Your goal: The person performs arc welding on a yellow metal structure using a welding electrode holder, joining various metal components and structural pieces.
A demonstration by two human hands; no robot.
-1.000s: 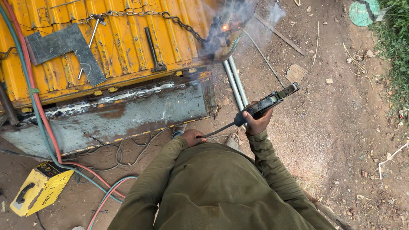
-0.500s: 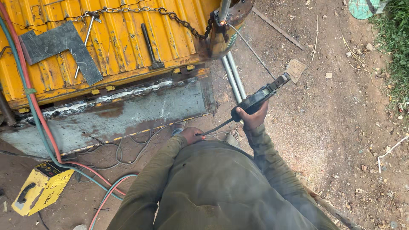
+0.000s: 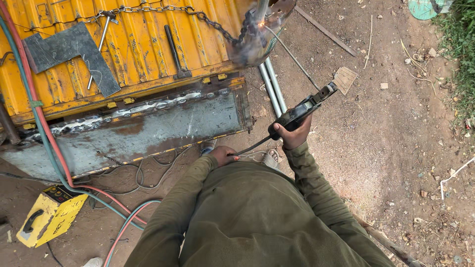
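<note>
I see the electrode holder [image 3: 302, 111] gripped in my right hand [image 3: 291, 134], its rod [image 3: 292, 57] running up to the spark on the shiny metal piece [image 3: 257, 29] at the yellow container's [image 3: 138, 44] corner. My left hand [image 3: 222, 155] is curled around the holder's cable [image 3: 252, 146], low by my chest. A chain [image 3: 163, 10], a hammer [image 3: 101, 44] and a grey plate [image 3: 69, 52] lie on the container; the yellow welder [image 3: 47, 215] sits on the dirt at left.

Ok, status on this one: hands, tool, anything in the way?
Right hand gripping black electrode holder, rod tip sparking at metal piece. Left hand on the cable. Grey pipes lie below the rod.
</note>
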